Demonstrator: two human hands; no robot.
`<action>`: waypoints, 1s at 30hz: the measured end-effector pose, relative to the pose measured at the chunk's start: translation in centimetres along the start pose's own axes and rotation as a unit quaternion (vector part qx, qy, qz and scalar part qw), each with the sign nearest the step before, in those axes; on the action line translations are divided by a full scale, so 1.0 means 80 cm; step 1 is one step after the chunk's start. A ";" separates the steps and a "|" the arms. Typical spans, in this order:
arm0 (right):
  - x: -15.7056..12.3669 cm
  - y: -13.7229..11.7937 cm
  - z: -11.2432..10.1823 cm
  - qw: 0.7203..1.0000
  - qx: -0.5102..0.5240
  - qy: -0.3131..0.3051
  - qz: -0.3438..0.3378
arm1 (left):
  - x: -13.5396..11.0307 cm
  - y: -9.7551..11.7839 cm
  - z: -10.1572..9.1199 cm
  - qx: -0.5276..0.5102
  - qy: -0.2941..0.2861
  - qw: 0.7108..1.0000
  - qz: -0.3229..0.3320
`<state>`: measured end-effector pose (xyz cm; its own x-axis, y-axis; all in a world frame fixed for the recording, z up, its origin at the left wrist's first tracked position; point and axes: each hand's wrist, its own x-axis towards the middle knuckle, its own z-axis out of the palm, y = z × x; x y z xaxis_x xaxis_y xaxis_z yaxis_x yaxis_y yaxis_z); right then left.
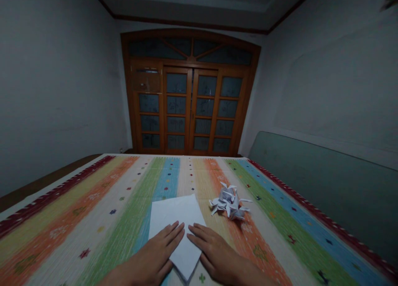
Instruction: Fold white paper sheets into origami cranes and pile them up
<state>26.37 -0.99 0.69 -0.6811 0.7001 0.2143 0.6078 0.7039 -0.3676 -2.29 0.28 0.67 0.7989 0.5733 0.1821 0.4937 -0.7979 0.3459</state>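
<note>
A white sheet of paper (174,209) lies on the striped tablecloth in front of me, its near end coming to a point. My left hand (161,244) rests flat on the paper's left side, fingers stretched out. From the other side my right hand (213,248) lies on the right part, its fingers also extended and pressing down. The fingertips of both hands almost meet over the middle of the sheet. More paper layers show under the near point. To the right sits a small heap of folded paper cranes (229,202), touched by neither hand.
The table wears a colourful striped cloth (124,203) with dark red borders. A greenish panel or backrest (311,174) runs along the right side. Beyond the far edge stand wooden doors with glass panes (189,112), between white walls.
</note>
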 end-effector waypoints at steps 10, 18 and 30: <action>-0.003 -0.002 -0.016 0.995 0.075 -0.062 -0.011 | -0.002 0.007 -0.011 -0.015 -0.004 1.000 0.006; -0.005 0.000 -0.012 0.995 0.092 -0.038 0.014 | -0.005 -0.001 -0.005 -0.028 -0.004 0.999 -0.023; -0.003 -0.001 -0.012 0.995 0.096 -0.015 0.015 | -0.006 -0.007 -0.001 -0.038 0.029 0.999 -0.018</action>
<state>26.91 -1.11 1.57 -0.6780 0.7141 0.1742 0.5403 0.6449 -0.5406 -2.96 0.50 0.44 0.7583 0.6133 0.2210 0.4927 -0.7612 0.4217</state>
